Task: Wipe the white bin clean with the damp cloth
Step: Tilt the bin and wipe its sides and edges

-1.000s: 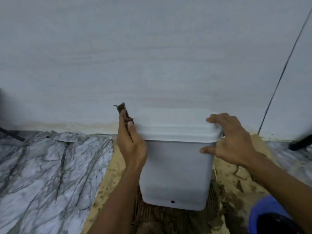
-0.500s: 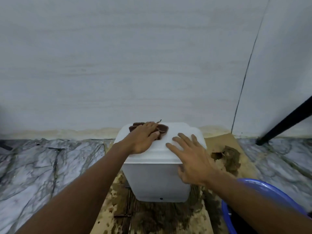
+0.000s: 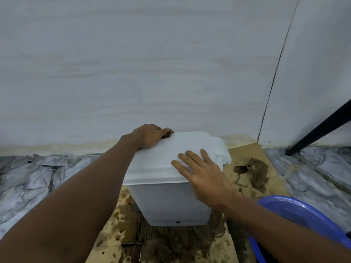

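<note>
One white lidded plastic bin (image 3: 171, 202), two bare hands on top, left hand (image 3: 150, 137) and right hand (image 3: 203, 175), one sliver of brown cloth (image 3: 169, 134), one blue plastic basin (image 3: 303, 211), one black slanted leg (image 3: 321, 128).

Matt white plastic bin (image 3: 171, 202), glossy blue plastic basin (image 3: 303, 211) — stained, seemingly cardboard sheet (image 3: 245, 152), veined marble floor (image 3: 38, 173)

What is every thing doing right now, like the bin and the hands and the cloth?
white bin: upright on soggy cardboard, lid shut.
damp cloth: almost hidden under the left hand, at the lid's far edge.
left hand: pressing the cloth down.
right hand: flat and open on the lid.
blue basin: on the floor.
</note>
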`<action>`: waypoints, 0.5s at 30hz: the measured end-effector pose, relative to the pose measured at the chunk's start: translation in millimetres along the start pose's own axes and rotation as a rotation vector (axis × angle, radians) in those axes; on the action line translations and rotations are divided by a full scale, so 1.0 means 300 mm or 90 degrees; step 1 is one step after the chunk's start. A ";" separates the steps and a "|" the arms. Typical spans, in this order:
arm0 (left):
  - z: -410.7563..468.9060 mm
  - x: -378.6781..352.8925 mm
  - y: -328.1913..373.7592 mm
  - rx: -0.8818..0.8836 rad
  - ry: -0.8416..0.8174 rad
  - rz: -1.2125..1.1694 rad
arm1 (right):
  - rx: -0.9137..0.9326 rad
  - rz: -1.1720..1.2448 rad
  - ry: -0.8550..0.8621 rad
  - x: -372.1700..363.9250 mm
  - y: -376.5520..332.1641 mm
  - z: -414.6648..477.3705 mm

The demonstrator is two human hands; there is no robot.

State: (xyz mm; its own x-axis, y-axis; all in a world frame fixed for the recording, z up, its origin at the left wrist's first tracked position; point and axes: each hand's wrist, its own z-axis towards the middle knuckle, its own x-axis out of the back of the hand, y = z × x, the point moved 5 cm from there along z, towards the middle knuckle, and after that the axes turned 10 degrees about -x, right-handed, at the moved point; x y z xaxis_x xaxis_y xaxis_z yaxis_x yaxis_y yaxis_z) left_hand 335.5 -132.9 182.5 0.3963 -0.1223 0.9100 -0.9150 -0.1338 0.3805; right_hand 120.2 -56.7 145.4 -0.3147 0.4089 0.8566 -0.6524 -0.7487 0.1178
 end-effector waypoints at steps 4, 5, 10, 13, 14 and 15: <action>-0.004 0.009 -0.011 0.029 -0.027 -0.018 | -0.036 -0.003 0.021 -0.017 0.107 0.022; -0.012 0.009 -0.023 0.039 -0.027 -0.025 | -0.058 -0.001 0.021 -0.025 0.148 0.029; -0.073 -0.012 -0.053 0.051 0.023 -0.062 | -0.097 0.010 -0.015 -0.047 0.197 0.017; -0.091 -0.032 -0.046 0.037 0.023 -0.080 | 0.009 0.038 -0.035 -0.031 0.067 -0.004; -0.094 -0.035 -0.045 0.033 0.024 -0.092 | 0.036 0.044 -0.045 -0.026 0.026 -0.005; -0.095 -0.037 -0.048 0.032 0.026 -0.100 | 0.053 0.047 -0.051 -0.021 -0.007 -0.001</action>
State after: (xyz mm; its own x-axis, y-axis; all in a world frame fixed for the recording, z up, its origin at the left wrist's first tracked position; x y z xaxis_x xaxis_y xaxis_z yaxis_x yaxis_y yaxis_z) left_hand 342.1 -101.6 171.8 0.5302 -0.0562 0.8460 -0.8366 -0.1967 0.5112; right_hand 123.4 -57.5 139.5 -0.3014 0.3098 0.9018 -0.5690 -0.8174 0.0906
